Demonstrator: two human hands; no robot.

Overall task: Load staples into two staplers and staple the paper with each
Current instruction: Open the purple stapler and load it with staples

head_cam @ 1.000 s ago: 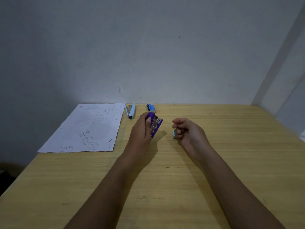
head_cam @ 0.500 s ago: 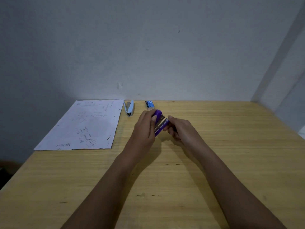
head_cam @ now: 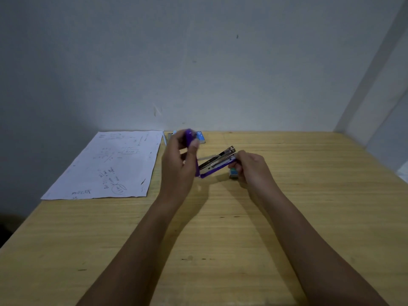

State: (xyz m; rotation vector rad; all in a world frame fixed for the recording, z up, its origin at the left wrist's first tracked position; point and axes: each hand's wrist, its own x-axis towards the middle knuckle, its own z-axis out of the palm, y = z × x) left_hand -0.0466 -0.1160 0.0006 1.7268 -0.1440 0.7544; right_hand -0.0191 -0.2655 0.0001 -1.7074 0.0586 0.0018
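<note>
A purple stapler (head_cam: pixel 215 165) is held above the wooden table (head_cam: pixel 220 228), swung wide open. My left hand (head_cam: pixel 177 164) grips its purple top cover, lifted up and back. My right hand (head_cam: pixel 251 170) holds the front end of its base and metal magazine, and also pinches a small blue staple box (head_cam: pixel 233 173) underneath. The handwritten paper (head_cam: pixel 110 166) lies flat at the left of the table. A light blue stapler (head_cam: pixel 169 135) lies at the back edge, mostly hidden behind my left hand.
A second blue staple box (head_cam: pixel 201 137) sits at the back of the table near the wall. The grey wall (head_cam: pixel 198 62) closes off the far side, and the table's left edge drops off beside the paper.
My right hand came over from the right and took the stapler's front end. The stapler's top cover has swung up and open, exposing the metal magazine.
</note>
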